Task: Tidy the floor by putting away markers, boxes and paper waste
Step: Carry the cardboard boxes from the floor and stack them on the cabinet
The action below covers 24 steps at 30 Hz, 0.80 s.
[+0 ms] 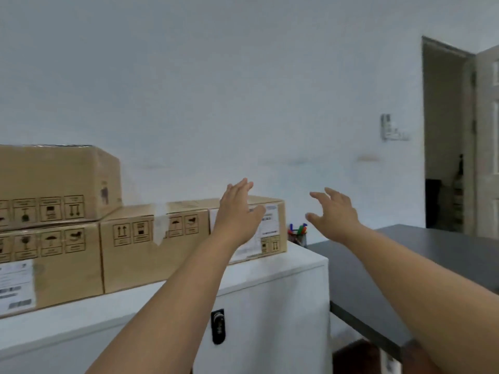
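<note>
Three brown cardboard boxes stand on a white cabinet (272, 298). The right box (151, 244) is nearest my hands, a second box (54, 265) sits left of it, and a third box (54, 182) is stacked on top at the left. My left hand (237, 211) is raised in front of the right box's right end, fingers apart, holding nothing. To its right my right hand (334, 211) hovers open in the air, empty too. A holder with coloured markers (297, 234) stands just behind the right box's corner, between my hands.
A dark grey table (405, 265) runs along the right of the cabinet. The cabinet door carries a black lock (218, 326). An open doorway (445, 136) lies at the far right, with a wall switch (388, 128) beside it. A brown seat (356, 357) shows under the table.
</note>
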Each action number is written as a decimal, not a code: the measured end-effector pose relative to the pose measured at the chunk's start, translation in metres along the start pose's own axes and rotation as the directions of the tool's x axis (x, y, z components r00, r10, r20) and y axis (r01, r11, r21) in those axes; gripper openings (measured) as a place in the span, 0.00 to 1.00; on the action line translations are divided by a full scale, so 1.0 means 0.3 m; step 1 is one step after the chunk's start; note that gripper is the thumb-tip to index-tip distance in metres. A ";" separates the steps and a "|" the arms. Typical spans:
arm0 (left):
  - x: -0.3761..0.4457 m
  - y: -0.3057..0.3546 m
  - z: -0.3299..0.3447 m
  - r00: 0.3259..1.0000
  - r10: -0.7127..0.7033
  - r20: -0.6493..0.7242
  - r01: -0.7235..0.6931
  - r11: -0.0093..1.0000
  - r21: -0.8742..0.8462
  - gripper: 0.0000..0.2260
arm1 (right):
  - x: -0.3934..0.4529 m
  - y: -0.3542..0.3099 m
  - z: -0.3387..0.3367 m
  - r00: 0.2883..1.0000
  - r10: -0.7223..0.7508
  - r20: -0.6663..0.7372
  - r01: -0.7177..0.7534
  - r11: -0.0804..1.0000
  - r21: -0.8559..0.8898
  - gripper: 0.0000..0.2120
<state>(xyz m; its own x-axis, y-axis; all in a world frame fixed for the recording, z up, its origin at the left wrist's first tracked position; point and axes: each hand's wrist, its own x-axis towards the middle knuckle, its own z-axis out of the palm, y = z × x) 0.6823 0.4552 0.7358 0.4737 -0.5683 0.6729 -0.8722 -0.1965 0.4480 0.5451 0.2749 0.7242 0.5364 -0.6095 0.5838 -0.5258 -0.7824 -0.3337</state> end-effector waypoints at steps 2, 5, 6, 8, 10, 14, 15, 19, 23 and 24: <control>-0.003 0.077 0.133 0.995 0.030 0.092 -0.031 0.999 0.011 0.28 | -0.043 0.157 -0.083 0.997 0.071 0.005 -0.070 0.994 -0.086 0.30; -0.029 0.200 0.333 0.969 0.102 0.225 -0.116 0.992 0.048 0.29 | -0.131 0.391 -0.198 0.978 0.210 0.008 -0.203 0.957 -0.207 0.31; -0.040 0.244 0.399 0.954 0.133 0.269 -0.153 0.987 0.053 0.29 | -0.165 0.465 -0.232 0.966 0.260 0.009 -0.251 0.938 -0.238 0.31; -0.068 0.332 0.529 0.916 0.197 0.349 -0.229 0.972 0.050 0.30 | -0.236 0.606 -0.293 0.934 0.358 0.011 -0.340 0.897 -0.282 0.31; -0.103 0.416 0.650 0.875 0.253 0.413 -0.288 0.957 0.024 0.30 | -0.316 0.734 -0.337 0.895 0.445 0.010 -0.421 0.855 -0.303 0.31; -0.223 0.558 0.875 0.772 0.342 0.535 -0.406 0.914 0.002 0.29 | -0.516 0.994 -0.351 0.784 0.618 0.060 -0.562 0.747 -0.355 0.34; -0.263 0.585 0.927 0.743 0.361 0.564 -0.434 0.901 -0.006 0.28 | -0.568 1.062 -0.340 0.743 0.664 0.084 -0.593 0.710 -0.380 0.35; -0.436 0.648 1.125 0.643 0.420 0.640 -0.491 0.868 -0.075 0.27 | -0.781 1.258 -0.273 0.552 0.814 0.183 -0.678 0.565 -0.469 0.37; -0.609 0.647 1.323 0.554 0.378 0.742 -0.438 0.890 -0.126 0.27 | -0.951 1.385 -0.172 0.453 0.852 0.263 -0.673 0.520 -0.526 0.36; -0.651 0.640 1.366 0.532 0.351 0.771 -0.410 0.903 -0.128 0.27 | -0.985 1.420 -0.139 0.433 0.856 0.282 -0.670 0.515 -0.534 0.36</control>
<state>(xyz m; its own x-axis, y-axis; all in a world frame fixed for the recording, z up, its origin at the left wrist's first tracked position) 0.3723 0.2010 0.4493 -0.1483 -0.9871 0.0612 -0.9661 0.1578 0.2042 0.1351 0.1271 0.4406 -0.0319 -0.9700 -0.2412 -0.9830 0.0741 -0.1679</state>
